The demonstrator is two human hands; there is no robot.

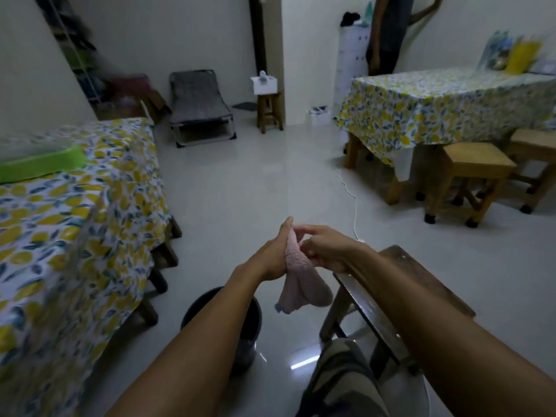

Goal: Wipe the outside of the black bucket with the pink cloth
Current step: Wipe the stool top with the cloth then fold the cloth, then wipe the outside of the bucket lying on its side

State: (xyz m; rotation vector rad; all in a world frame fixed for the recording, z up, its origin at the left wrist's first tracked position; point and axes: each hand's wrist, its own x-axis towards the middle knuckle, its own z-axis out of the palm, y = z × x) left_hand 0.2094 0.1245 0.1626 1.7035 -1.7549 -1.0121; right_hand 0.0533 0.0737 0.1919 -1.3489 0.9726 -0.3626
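Observation:
The pink cloth (301,281) hangs bunched in the air between my two hands, above the floor. My left hand (275,254) holds its upper edge from the left, thumb pointing up. My right hand (326,248) pinches the same upper part from the right with curled fingers. The black bucket (251,320) stands on the floor below my left forearm, which hides most of its rim. The cloth is apart from the bucket, up and to its right.
A table with a lemon-print cover (75,224) stands left, holding a green tray (42,164). A dark wooden stool (400,296) is under my right arm. Another covered table (445,103) with wooden stools (472,176) is right. A person (388,31) stands at the back.

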